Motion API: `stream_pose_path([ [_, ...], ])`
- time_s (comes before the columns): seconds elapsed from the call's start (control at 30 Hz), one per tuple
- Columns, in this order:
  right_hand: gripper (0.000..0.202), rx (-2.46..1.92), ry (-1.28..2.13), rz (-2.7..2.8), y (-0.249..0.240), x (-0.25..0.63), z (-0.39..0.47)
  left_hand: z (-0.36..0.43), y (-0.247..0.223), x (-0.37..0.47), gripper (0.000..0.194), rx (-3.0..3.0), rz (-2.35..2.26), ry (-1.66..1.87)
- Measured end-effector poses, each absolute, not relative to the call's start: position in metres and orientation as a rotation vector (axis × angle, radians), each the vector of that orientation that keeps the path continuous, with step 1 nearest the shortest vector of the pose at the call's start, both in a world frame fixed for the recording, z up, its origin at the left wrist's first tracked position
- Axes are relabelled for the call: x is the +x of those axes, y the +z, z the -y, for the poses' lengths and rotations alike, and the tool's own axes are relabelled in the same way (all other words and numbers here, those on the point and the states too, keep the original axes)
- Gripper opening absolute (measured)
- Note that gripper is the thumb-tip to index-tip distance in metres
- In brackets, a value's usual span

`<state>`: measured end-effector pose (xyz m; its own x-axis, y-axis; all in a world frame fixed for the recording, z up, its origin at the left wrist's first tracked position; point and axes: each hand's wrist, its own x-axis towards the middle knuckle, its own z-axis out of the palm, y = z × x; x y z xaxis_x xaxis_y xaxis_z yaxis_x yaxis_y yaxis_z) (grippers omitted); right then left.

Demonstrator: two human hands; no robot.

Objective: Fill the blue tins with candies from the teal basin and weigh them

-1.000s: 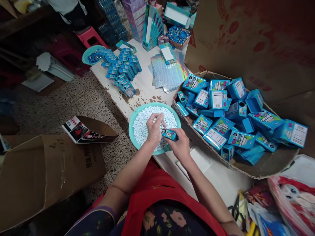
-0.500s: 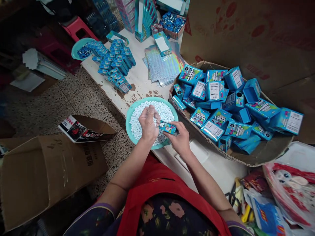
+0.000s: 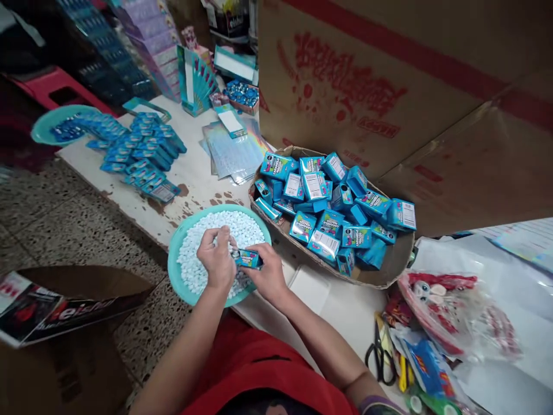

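Observation:
A small blue printed box (image 3: 247,259) lies over the near right part of a green basin (image 3: 175,276) filled with small white pieces (image 3: 194,253). My right hand (image 3: 268,274) grips the box from its right side. At the box's left end my left hand (image 3: 217,258) is curled with the palm turned up and the thumb over the fingers. What the left hand holds, if anything, is too small to make out.
Right of the basin, a cardboard tray (image 3: 389,276) holds many blue boxes. Rows of filled blue boxes (image 3: 147,150) stand at the back left, near silvery sheets (image 3: 235,150). Black scissors (image 3: 381,360) lie at the lower right. A tall carton (image 3: 432,115) rises behind.
The view has swung to the right, so table, basin and hands appear further left and lower. Both hands remain over the basin, with the right hand still holding the box.

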<state>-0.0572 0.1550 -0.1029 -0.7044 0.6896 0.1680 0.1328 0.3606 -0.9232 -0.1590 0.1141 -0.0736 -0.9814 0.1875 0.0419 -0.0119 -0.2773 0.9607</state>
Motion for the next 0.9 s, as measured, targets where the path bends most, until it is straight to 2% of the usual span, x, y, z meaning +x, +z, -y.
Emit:
stream_pose_path([
  [0.2,0.031,-0.642,1.349,2.012,-0.097,-0.056,-0.155,-0.111,-0.055,-0.158,0.041,0.17,-1.647,2.41],
  [0.43,0.03,-0.648,1.459,1.987,-0.102,-0.055,-0.161,-0.113,-0.06,-0.152,0.044,0.143,-1.579,2.161],
  [0.7,0.032,-0.723,1.468,1.883,-0.097,-0.041,-0.166,-0.095,-0.037,-0.165,0.042,0.096,-1.291,2.286],
  [0.9,0.036,-0.802,1.49,1.809,-0.103,-0.029,-0.176,-0.091,-0.073,-0.195,0.045,-0.211,-1.273,2.26],
])
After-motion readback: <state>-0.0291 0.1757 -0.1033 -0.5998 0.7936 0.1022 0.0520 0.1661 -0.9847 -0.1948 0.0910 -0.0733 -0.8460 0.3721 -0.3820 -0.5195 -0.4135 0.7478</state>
